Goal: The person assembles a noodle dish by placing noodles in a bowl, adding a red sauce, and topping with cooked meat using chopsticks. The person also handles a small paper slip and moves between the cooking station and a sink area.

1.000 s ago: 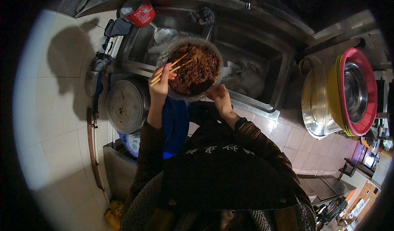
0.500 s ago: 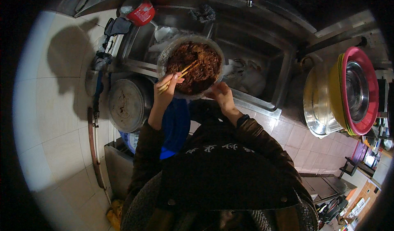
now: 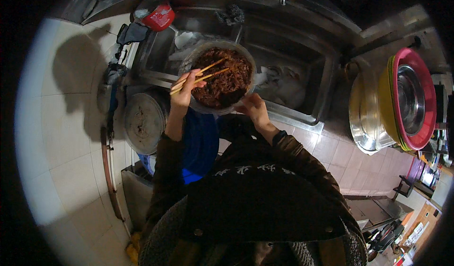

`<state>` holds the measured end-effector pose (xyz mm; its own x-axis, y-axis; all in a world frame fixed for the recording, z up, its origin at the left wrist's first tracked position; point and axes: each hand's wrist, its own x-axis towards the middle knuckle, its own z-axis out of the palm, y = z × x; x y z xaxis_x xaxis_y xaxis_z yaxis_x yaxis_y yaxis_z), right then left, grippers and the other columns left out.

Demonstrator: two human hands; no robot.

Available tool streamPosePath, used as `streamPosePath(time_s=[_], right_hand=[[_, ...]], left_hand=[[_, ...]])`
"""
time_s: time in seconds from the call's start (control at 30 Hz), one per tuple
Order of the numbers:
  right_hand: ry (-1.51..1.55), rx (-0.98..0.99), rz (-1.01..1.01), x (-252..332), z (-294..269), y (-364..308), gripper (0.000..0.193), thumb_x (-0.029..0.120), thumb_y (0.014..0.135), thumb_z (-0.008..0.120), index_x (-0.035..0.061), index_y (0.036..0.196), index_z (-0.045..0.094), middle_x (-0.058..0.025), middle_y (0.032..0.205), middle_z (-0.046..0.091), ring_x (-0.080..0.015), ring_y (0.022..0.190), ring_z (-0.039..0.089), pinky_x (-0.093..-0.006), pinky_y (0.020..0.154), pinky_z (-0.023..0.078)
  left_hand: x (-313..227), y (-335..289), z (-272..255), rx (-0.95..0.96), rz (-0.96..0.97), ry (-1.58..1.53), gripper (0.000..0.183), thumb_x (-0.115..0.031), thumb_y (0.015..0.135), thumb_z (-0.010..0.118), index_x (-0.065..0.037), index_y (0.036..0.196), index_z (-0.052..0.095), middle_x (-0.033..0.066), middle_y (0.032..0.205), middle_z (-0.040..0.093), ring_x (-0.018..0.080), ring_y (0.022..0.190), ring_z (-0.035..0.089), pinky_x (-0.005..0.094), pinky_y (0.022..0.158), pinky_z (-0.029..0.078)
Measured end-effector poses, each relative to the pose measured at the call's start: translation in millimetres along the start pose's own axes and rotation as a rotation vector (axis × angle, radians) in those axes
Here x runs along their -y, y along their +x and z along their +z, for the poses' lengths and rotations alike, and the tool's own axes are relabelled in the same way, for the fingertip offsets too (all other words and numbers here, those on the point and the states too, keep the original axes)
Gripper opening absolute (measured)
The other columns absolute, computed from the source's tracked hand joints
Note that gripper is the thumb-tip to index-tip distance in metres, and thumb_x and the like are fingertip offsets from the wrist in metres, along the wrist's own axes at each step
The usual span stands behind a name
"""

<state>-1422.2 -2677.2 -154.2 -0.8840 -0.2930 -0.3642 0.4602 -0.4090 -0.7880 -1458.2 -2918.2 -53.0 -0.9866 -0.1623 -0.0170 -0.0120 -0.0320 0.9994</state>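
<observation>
A round, translucent bowl (image 3: 187, 62) holds dark reddish-brown shredded food (image 3: 230, 84) and rests at the near edge of the sink. My left hand (image 3: 187, 87) is closed around a pair of wooden chopsticks (image 3: 213, 65). Their tips are spread apart and lie over or in the food; the exact depth cannot be made out. At the bowl's near right side, my right hand (image 3: 254, 109) has its fingers bent against the rim, with the fingertips partly hidden.
A metal double sink (image 3: 317, 91) lies beyond the bowl, with pale items (image 3: 283, 84) in its right basin. A red tub (image 3: 159, 18) stands at the back left. Left of me are a lidded pot (image 3: 144, 124) and a blue bucket (image 3: 203, 138). Stacked basins (image 3: 402, 105) stand right.
My left hand has turned and shifted slightly left and down, and the chopsticks have opened from close together to apart. My right hand stays at the bowl.
</observation>
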Motion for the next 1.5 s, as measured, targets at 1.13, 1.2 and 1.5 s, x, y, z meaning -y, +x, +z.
streamPosePath(time_s=[1.13, 1.2, 1.5], right_hand=[[0.0, -0.04, 0.036, 4, 4, 2, 0.013, 0.006, 0.093, 0.055, 0.0026, 0.104, 0.049, -0.0096, 0.106, 0.055, -0.0294, 0.093, 0.064, -0.0446, 0.085, 0.055], [-0.002, -0.023, 0.043, 6, 3, 2, 0.013, 0.007, 0.092, 0.055, 0.0034, 0.103, 0.05, -0.0092, 0.106, 0.055, -0.0295, 0.093, 0.064, -0.0446, 0.085, 0.055], [-0.007, -0.036, 0.092, 8, 5, 3, 0.013, 0.011, 0.093, 0.057, 0.0043, 0.102, 0.05, -0.0108, 0.108, 0.056, -0.0297, 0.094, 0.064, -0.0441, 0.086, 0.055]], left_hand=[[2, -14, -15, -0.145, -0.045, 0.009, 0.039, -0.024, 0.101, 0.047, 0.011, 0.115, 0.057, 0.0182, 0.104, 0.064, 0.0237, 0.084, 0.068, 0.0311, 0.078, 0.055], [6, -12, -8, -0.108, -0.049, 0.021, 0.039, -0.024, 0.101, 0.047, 0.012, 0.113, 0.058, 0.0191, 0.104, 0.065, 0.024, 0.086, 0.069, 0.0317, 0.079, 0.055], [2, -28, -5, -0.001, -0.029, 0.154, 0.037, -0.023, 0.1, 0.048, 0.01, 0.11, 0.061, 0.0184, 0.097, 0.068, 0.024, 0.084, 0.069, 0.0322, 0.079, 0.055]])
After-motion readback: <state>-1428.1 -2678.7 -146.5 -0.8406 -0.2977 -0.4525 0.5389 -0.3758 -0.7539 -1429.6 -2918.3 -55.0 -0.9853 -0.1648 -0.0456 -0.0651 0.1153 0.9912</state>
